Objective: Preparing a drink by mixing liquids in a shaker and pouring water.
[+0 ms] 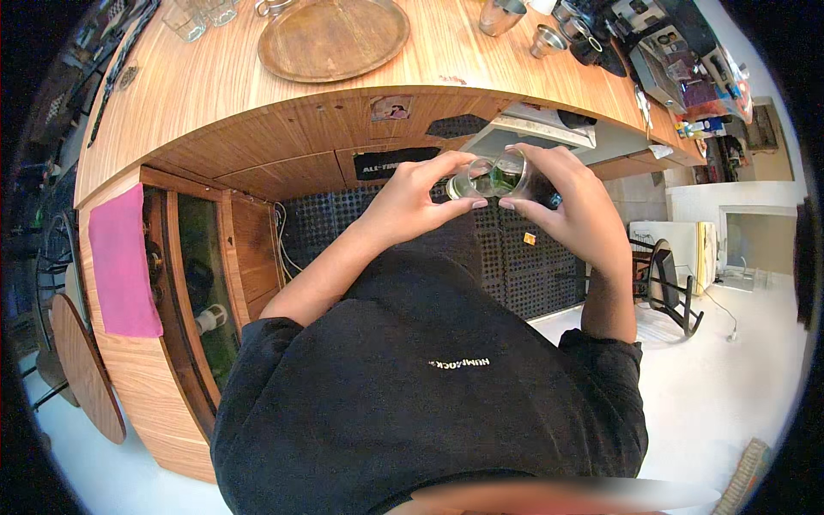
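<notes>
My left hand (418, 193) grips a small clear glass (458, 187) between thumb and fingers, tilted on its side. In my right hand (566, 193) is another clear glass (515, 168), also tilted, its rim against or very near the rim of the first. Something green, perhaps leaves or liquid, shows through the glass where the two meet; I cannot tell which glass holds it. Both hands are in front of my body, above the floor between me and the wooden counter (219, 96).
On the counter are a round wooden tray (335, 38), drinking glasses (185, 24), a metal cup (501, 18), a small metal jigger (548, 41) and a machine (656, 71) at the right. A pink cloth (125, 261) hangs at the left. Black perforated mats (534, 270) cover the floor.
</notes>
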A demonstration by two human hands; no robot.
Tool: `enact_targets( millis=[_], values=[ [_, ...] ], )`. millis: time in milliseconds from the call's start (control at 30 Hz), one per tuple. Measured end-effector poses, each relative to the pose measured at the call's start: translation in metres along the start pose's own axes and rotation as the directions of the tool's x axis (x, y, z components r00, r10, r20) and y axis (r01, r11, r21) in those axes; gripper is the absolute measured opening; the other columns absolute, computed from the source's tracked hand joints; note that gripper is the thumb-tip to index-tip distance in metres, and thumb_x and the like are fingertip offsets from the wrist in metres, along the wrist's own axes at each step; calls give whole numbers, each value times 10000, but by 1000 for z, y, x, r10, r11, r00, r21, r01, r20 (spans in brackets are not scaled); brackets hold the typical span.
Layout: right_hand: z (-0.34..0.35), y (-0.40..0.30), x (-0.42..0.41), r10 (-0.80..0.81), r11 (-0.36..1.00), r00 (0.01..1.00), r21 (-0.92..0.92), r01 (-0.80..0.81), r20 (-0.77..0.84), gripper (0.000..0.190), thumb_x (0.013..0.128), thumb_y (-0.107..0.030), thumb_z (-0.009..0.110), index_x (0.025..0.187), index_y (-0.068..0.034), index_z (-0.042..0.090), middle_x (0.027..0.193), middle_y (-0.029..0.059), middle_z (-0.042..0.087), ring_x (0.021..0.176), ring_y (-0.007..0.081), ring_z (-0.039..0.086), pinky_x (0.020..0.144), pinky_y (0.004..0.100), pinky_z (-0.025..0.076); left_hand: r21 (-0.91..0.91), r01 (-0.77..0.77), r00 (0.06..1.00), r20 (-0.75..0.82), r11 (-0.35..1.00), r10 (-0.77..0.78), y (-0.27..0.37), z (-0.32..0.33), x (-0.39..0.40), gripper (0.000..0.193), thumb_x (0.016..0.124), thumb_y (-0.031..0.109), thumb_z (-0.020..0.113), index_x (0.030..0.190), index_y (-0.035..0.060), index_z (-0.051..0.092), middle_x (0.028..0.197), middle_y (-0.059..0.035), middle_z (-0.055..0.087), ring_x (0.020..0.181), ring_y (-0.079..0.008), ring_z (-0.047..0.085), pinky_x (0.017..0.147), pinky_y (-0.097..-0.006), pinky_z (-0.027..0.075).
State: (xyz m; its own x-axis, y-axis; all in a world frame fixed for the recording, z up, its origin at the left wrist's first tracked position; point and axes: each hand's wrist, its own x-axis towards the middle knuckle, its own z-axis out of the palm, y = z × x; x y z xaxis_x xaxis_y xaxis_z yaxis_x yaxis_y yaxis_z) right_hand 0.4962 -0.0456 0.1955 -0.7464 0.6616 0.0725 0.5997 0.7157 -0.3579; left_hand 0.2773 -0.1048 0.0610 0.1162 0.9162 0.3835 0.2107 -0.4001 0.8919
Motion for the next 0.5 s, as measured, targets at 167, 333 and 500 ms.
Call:
enact_targets(
  millis=[167, 333, 500],
  values=[
    [0, 0, -1, 13, 1000, 1000, -20, -13, 7, 641, 793, -205, 865, 1363, -29, 630, 1050, 162, 674, 969, 304, 642, 888, 398, 516, -5, 5, 1000, -4, 1000, -5, -3, 3, 0, 532, 844, 160, 863, 1291, -22, 639, 1220, -152, 737, 1140, -228, 719, 1013, -369, 557],
    [-3, -3, -2, 13, 1000, 1000, -1, -13, 10, 640, 790, -216, 867, 1357, -30, 633, 1037, 159, 671, 974, 300, 645, 885, 400, 517, -26, 20, 1000, 5, 999, -20, -4, 4, -1, 531, 849, 165, 862, 1294, -19, 639, 1230, -147, 733, 1146, -231, 717, 1020, -369, 556],
    [-2, -4, -1, -8, 1000, 1000, 6, 8, -4, 602, 813, -289, 843, 1298, -3, 631, 1072, 199, 690, 1015, 378, 658, 891, 453, 529, -17, -13, 1000, -10, 1000, 12, -1, 4, -1, 536, 852, 203, 856, 1294, -8, 638, 1202, -155, 739, 1096, -264, 734, 968, -377, 569]
  ],
)
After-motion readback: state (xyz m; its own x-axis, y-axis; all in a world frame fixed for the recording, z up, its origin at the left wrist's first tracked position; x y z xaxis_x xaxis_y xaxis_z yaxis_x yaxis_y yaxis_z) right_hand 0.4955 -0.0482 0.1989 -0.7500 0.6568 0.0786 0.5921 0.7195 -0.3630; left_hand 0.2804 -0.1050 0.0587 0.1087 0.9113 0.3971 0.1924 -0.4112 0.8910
